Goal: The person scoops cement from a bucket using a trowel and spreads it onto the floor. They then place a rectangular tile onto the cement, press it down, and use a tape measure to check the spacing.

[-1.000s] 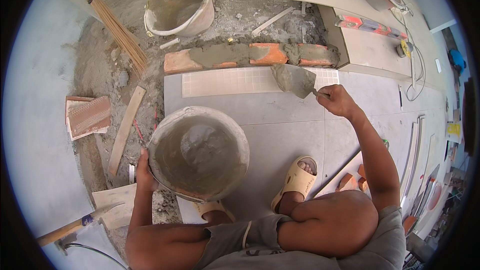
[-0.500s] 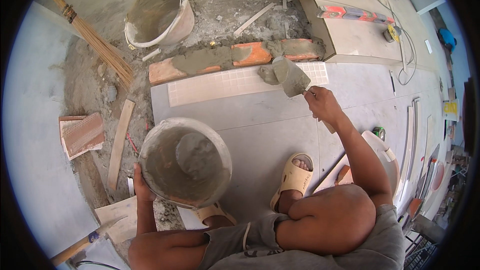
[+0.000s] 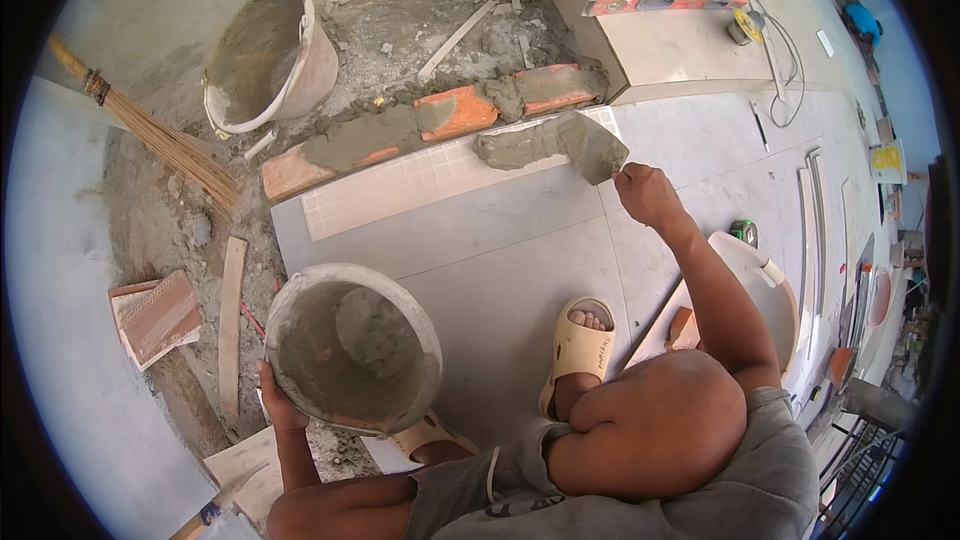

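My right hand (image 3: 650, 194) is closed round the handle of a trowel (image 3: 597, 150), whose blade is coated with grey mortar. The blade lies against the right end of a pale tile strip (image 3: 385, 188) with a grid-patterned back. Beside it, a streak of wet mortar (image 3: 515, 146) covers part of the strip. My left hand (image 3: 282, 402) grips the side of a bucket (image 3: 432, 340), which leans toward me with a lump of mortar inside. Just beyond the strip runs a low row of orange bricks (image 3: 457, 113), partly smeared with mortar.
A second mortar-coated bucket (image 3: 320, 70) stands at the far left, near a stick broom (image 3: 165, 130). A red spirit level (image 3: 660, 0) rests on the tiled step (image 3: 665, 45) at far right. Stacked tiles (image 3: 158, 320) and a wooden strip (image 3: 231, 325) lie left; a tape measure (image 3: 743, 232) lies right.
The mortar on the tile strip has become a longer streak as the trowel blade moved rightward along it. My left hand stays on the bucket. The whole view has shifted slightly.
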`<action>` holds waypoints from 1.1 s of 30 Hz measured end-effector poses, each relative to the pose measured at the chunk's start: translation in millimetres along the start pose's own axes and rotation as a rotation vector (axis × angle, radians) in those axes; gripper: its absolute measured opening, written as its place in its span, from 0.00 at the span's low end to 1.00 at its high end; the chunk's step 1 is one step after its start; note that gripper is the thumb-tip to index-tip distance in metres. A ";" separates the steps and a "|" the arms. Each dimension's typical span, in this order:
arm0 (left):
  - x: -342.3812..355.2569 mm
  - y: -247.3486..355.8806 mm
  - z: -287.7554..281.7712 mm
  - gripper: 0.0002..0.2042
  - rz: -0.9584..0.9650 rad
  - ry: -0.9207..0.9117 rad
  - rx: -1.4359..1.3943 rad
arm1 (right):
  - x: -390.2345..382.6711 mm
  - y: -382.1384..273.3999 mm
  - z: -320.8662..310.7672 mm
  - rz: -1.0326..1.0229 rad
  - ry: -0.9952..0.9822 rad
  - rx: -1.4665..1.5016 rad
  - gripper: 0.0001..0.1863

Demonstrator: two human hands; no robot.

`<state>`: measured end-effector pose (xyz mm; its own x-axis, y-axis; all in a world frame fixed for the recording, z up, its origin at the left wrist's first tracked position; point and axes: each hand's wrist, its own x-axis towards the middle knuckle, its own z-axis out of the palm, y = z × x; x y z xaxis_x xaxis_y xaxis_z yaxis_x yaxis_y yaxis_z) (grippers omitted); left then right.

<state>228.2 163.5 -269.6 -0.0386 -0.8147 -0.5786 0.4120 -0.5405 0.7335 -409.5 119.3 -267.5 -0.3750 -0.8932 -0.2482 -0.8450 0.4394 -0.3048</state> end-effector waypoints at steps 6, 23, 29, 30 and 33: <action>1.2 -1.8 -1.4 0.33 0.020 -0.017 -0.001 | -2.6 8.3 -10.2 0.252 -0.109 0.289 0.21; -1.2 -7.6 -10.9 0.33 0.045 -0.033 -0.031 | -32.0 -119.9 33.8 0.412 -0.755 1.155 0.20; 0.7 -9.5 -14.6 0.32 0.025 -0.007 -0.067 | -30.5 -158.1 43.1 0.285 -0.742 0.954 0.20; 0.8 -11.2 -19.0 0.31 0.030 0.004 -0.077 | -31.6 -167.0 46.5 0.260 -0.731 0.918 0.20; 2.3 -15.9 -23.4 0.31 0.028 0.015 -0.096 | -29.7 -187.7 57.2 0.149 -0.736 0.814 0.21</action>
<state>242.9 175.1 -291.0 -0.0122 -0.8257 -0.5639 0.4979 -0.4941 0.7127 -217.9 68.8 -255.5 0.0944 -0.6698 -0.7365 -0.2059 0.7107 -0.6727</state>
